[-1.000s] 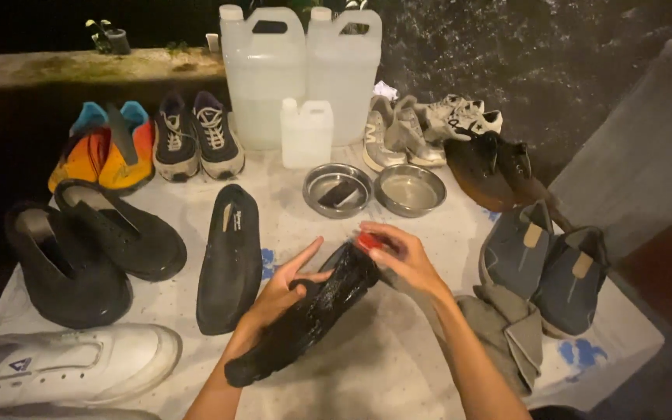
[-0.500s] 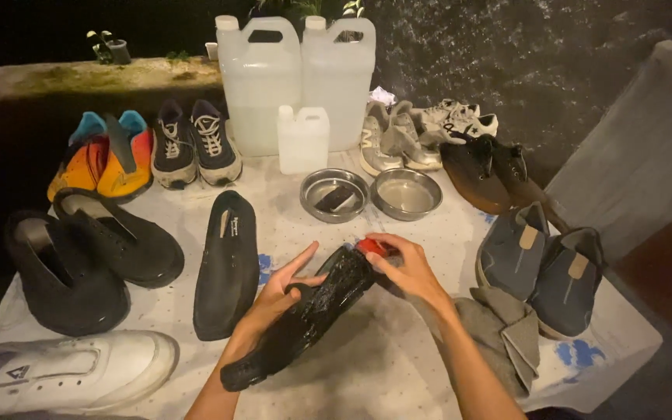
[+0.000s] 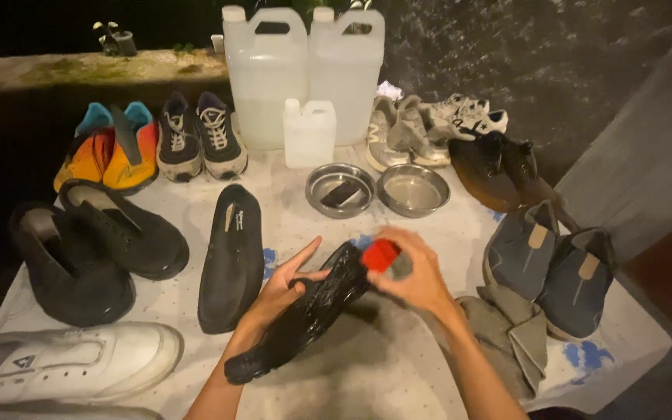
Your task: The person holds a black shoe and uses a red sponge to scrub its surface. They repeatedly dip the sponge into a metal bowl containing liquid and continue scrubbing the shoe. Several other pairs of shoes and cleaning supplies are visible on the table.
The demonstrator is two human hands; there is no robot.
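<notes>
Your right hand (image 3: pixel 412 274) has slid the red sponge (image 3: pixel 381 255) up to the toe. Left hand (image 3: pixel 288 281) cups the wet black shoe (image 3: pixel 305 315), fingers spread; right pinches the sponge.

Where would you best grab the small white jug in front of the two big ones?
Probably by the small white jug at its upper part, near the cap, coming from the front, the person's side. It stands upright with the two big jugs close behind it, while the front faces open table above the steel bowls. Whether it has a handle cannot be told.
</notes>
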